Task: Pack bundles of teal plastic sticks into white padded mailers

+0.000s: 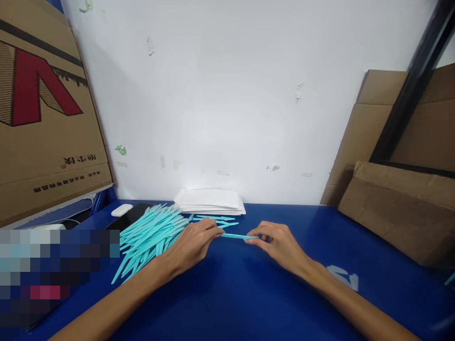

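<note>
A slim turquoise eyebrow razor is held level above the blue table, stretched between both hands. My left hand is closed on its left end, the fingertips pinching it. At its right end my right hand pinches it between thumb and fingers, which partly hide that tip. Left of my left hand lies a large heap of similar turquoise razors, several with pale translucent ends. A few loose razors rest just behind my left hand. Small translucent plastic caps lie to the right, beside my right forearm.
A stack of white paper sheets or envelopes lies against the white wall. A white case and a dark flat object are beside the heap. Cardboard boxes stand at the left and right. The lower left is blurred out.
</note>
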The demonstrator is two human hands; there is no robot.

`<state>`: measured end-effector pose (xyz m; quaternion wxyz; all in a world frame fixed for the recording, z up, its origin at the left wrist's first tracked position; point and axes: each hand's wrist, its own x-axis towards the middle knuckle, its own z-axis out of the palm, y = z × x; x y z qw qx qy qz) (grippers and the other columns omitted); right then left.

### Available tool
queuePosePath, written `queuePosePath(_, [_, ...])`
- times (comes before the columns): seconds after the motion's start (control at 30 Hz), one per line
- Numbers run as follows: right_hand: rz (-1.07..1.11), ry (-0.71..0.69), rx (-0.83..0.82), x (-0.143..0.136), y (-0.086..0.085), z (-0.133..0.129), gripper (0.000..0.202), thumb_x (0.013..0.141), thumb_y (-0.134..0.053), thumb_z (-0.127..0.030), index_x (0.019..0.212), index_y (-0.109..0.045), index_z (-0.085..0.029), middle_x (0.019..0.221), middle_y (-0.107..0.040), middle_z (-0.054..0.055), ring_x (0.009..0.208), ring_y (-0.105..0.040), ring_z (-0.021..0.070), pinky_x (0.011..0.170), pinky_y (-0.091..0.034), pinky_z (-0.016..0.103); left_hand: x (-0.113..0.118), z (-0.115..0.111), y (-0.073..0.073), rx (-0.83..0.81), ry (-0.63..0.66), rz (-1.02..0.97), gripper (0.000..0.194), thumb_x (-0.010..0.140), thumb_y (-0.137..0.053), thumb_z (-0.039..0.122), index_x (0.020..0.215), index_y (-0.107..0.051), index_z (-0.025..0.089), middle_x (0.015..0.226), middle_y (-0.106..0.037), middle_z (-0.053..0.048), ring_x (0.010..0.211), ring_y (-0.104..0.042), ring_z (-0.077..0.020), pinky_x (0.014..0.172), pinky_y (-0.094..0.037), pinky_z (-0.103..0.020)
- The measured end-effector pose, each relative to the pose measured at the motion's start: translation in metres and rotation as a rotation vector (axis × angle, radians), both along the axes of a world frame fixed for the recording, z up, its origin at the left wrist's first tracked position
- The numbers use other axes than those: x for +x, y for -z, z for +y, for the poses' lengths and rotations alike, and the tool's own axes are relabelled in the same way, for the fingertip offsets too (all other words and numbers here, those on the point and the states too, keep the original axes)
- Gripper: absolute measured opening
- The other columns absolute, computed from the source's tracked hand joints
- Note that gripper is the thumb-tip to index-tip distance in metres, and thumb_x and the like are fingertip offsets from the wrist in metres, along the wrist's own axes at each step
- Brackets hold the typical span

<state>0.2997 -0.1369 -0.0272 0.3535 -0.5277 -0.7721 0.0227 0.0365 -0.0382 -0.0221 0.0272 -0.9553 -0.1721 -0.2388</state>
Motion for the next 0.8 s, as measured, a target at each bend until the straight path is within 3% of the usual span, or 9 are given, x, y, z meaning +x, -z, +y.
queuePosePath(0.23, [0.040, -0.001, -0.001, -0.002, -0.001, -0.001, 0.025, 0.095, -0.060, -0.045, 0.098, -0.079, -0.029, 0.086, -0.074, 0.002, 0.071, -0.064, 0.0167, 0.065, -0.051, 0.028, 0.002, 0.000, 0.002, -0.002, -0.003, 0.007, 0.032, 0.102, -0.036, 0.013, 0.116, -0.064, 0.019, 0.099, -0.063, -0.006, 0.087, -0.058, -0.0176, 0.073, -0.044, -0.029])
queuePosePath(0.47, [0.017, -0.012, 0.040, -0.005, -0.002, -0.002, 0.026, 0.095, -0.060, -0.045, 0.097, -0.078, -0.027, 0.085, -0.073, 0.002, 0.066, -0.062, 0.0150, 0.064, -0.050, 0.027, 0.004, -0.005, -0.002, 0.015, 0.003, 0.042, 0.030, 0.106, -0.033, 0.024, 0.113, -0.062, 0.019, 0.097, -0.063, -0.006, 0.086, -0.058, -0.0176, 0.072, -0.043, -0.029])
queuePosePath(0.67, [-0.060, -0.050, 0.065, -0.013, -0.004, -0.006, 0.027, 0.099, -0.055, -0.042, 0.101, -0.076, -0.025, 0.087, -0.072, 0.003, 0.066, -0.061, 0.0138, 0.063, -0.050, 0.026, 0.006, -0.007, 0.000, 0.139, -0.009, 0.133, 0.027, 0.103, -0.038, 0.018, 0.122, -0.057, 0.023, 0.100, -0.064, -0.005, 0.085, -0.058, -0.0185, 0.074, -0.042, -0.031])
queuePosePath(0.8, [-0.057, 0.027, 0.093, -0.012, -0.006, -0.005, 0.029, 0.096, -0.060, -0.043, 0.118, -0.069, -0.027, 0.095, -0.071, 0.001, 0.059, -0.060, 0.0111, 0.062, -0.051, 0.027, 0.001, -0.002, -0.013, 0.264, -0.136, 0.150, 0.028, 0.098, -0.040, 0.010, 0.116, -0.058, 0.021, 0.098, -0.066, -0.007, 0.087, -0.059, -0.0209, 0.075, -0.042, -0.033])
